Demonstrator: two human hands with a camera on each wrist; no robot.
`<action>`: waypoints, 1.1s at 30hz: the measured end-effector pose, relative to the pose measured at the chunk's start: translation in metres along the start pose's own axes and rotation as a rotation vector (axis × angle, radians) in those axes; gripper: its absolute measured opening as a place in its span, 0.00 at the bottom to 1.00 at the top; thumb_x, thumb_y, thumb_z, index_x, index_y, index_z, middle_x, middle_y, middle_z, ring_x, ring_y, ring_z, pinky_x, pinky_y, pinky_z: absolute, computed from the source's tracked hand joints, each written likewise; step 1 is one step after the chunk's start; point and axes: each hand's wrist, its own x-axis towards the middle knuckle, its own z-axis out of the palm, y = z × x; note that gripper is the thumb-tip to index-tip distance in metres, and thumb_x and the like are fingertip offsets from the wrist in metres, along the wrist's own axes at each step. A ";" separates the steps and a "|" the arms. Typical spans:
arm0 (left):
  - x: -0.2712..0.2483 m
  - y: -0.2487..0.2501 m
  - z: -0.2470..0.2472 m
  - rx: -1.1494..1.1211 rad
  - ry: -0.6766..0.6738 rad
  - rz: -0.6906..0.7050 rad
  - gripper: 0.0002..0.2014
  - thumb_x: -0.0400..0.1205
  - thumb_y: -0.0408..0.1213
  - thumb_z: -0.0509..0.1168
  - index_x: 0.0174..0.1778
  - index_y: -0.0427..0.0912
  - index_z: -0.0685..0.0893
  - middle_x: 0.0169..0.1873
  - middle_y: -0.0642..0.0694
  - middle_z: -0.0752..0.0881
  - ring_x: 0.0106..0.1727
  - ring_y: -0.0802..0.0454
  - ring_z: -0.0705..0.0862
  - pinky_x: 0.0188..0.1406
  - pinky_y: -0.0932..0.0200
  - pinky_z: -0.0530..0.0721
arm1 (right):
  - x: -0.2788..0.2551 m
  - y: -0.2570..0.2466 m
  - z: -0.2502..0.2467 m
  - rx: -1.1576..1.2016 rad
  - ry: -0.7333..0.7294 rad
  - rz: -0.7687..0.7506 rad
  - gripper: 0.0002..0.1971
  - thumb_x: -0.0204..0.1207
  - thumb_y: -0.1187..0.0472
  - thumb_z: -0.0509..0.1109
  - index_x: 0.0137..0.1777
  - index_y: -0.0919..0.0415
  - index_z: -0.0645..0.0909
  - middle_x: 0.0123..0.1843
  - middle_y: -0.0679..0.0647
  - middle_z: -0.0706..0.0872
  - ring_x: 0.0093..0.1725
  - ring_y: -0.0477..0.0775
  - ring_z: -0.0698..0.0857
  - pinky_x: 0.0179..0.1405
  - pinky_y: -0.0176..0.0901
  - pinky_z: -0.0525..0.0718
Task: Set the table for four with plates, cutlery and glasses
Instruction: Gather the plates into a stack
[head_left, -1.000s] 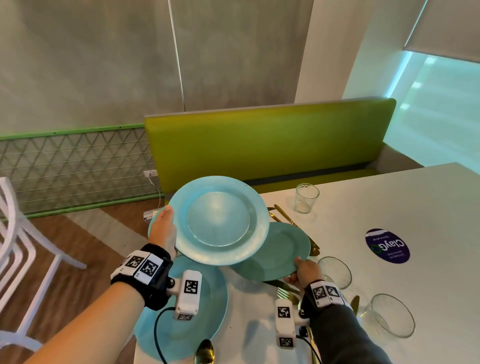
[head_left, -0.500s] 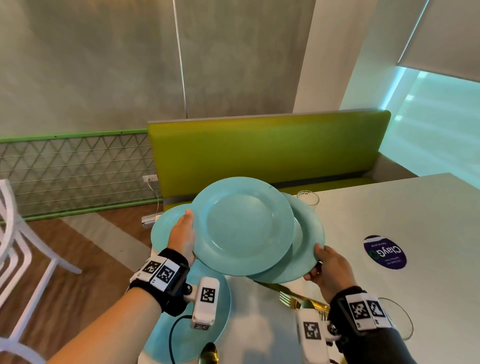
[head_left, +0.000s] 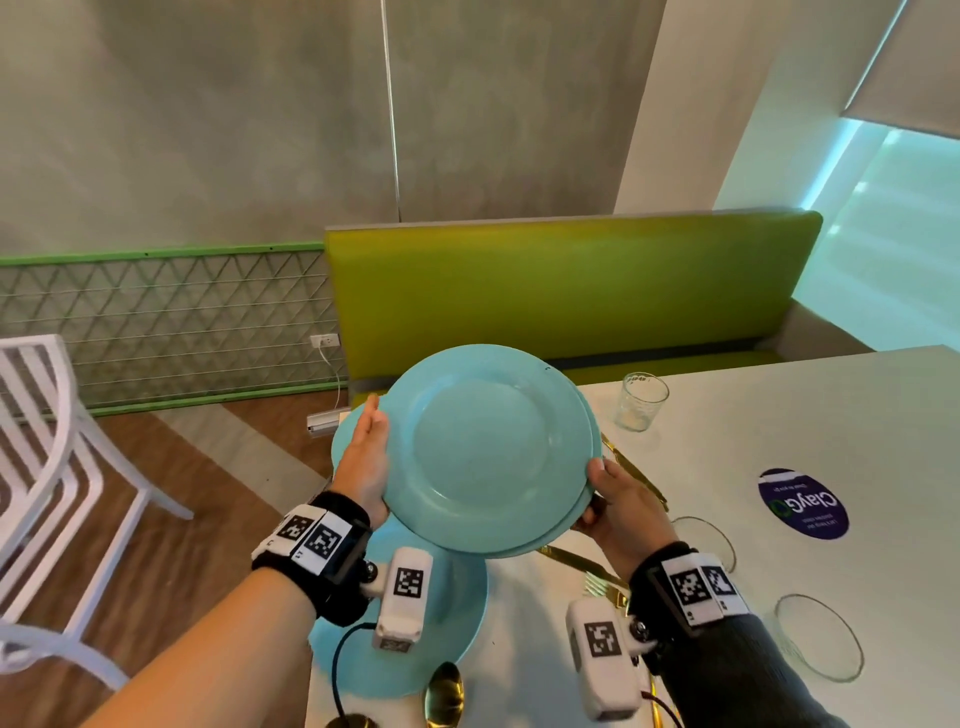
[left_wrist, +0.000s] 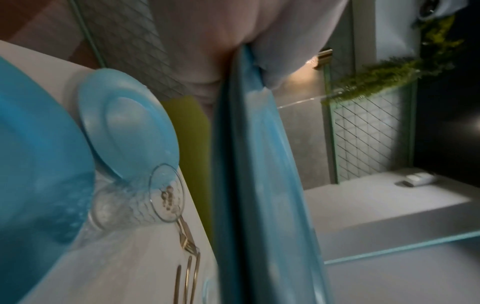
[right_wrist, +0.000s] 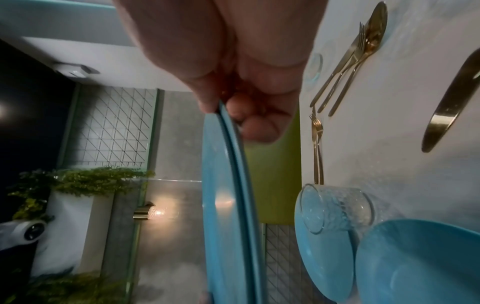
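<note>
Two blue plates (head_left: 488, 452) are stacked and held tilted in the air above the table's near left corner. My left hand (head_left: 370, 447) grips their left rim, and my right hand (head_left: 605, 488) grips the right rim with the thumb on top and the fingers curled beneath. The right wrist view shows both rims (right_wrist: 228, 205) edge-on under my thumb. In the left wrist view the plate edge (left_wrist: 244, 185) runs into my palm. A third blue plate (head_left: 457, 613) lies on the white table (head_left: 779, 415) below my left wrist. Part of a fourth plate (head_left: 343, 441) shows behind my left hand.
One glass (head_left: 640, 401) stands at the far edge, and two more glasses (head_left: 818, 644) are near my right arm. Gold cutlery (head_left: 631, 475) lies under and beside the held plates, with a spoon (head_left: 444, 696) at the front. A purple sticker (head_left: 802, 504), a green bench (head_left: 571, 291) and a white chair (head_left: 47, 467) surround the table.
My right hand lifted the second plate off the table. My left hand carried its plate to the right and over it, so the two now sit stacked between both hands.
</note>
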 end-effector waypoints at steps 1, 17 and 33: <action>0.001 0.001 -0.007 -0.008 0.003 0.001 0.22 0.88 0.44 0.47 0.80 0.54 0.59 0.68 0.60 0.66 0.62 0.54 0.74 0.60 0.49 0.77 | 0.000 0.001 0.005 -0.018 -0.020 0.004 0.15 0.87 0.58 0.53 0.54 0.63 0.81 0.29 0.54 0.79 0.23 0.47 0.73 0.32 0.45 0.83; 0.020 -0.013 -0.154 -0.037 0.383 -0.001 0.14 0.83 0.39 0.52 0.54 0.43 0.82 0.50 0.37 0.87 0.43 0.40 0.88 0.36 0.48 0.88 | 0.066 0.148 0.031 -0.986 -0.172 0.454 0.08 0.80 0.57 0.64 0.38 0.55 0.74 0.31 0.49 0.78 0.27 0.45 0.78 0.20 0.30 0.78; 0.015 -0.005 -0.155 -0.223 0.336 0.047 0.12 0.84 0.46 0.53 0.54 0.51 0.80 0.55 0.42 0.85 0.46 0.43 0.85 0.37 0.50 0.86 | 0.054 0.092 0.037 -0.672 -0.113 0.132 0.10 0.82 0.65 0.61 0.39 0.52 0.72 0.44 0.60 0.84 0.43 0.63 0.84 0.35 0.53 0.87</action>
